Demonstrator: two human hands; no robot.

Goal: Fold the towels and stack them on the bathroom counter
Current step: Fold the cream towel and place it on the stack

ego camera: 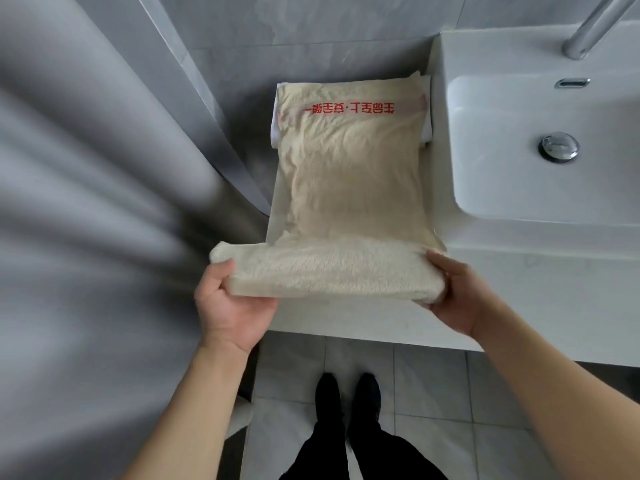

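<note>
white, smooth bathroom counter (346, 323) runs along the left side of the white rectangular ceramic sink basin (540, 174), and everything sits relative to that basin. grey wall tiles (311, 36) close off the far side, and a grey pleated shower curtain (86, 220) hangs well to the left of the basin, its folds coming right up to the counter's left edge. below the counter's near edge lies a pale grey tiled floor (426, 393) with the person's black shoes (349, 393) on it. inside the basin sits a round chrome drain plug (558, 146); a chrome tap (595, 26) rises at its far rim.

just left of the basin, the cream fluffy terry towel with red printed characters (349, 174) lies lengthwise on the counter, its far end resting on a folded white towel (275, 123) whose edges peek out on both sides. the cream towel's right edge runs close beside the basin's left wall; a narrow strip of bare counter shows along its left edge.

the near end of the cream towel is doubled over and lifted above the counter's front edge. the left hand (228, 306) grips its left corner, thumb on top, fingers curled beneath. the right hand (453, 296) grips the right corner the same way.
</note>
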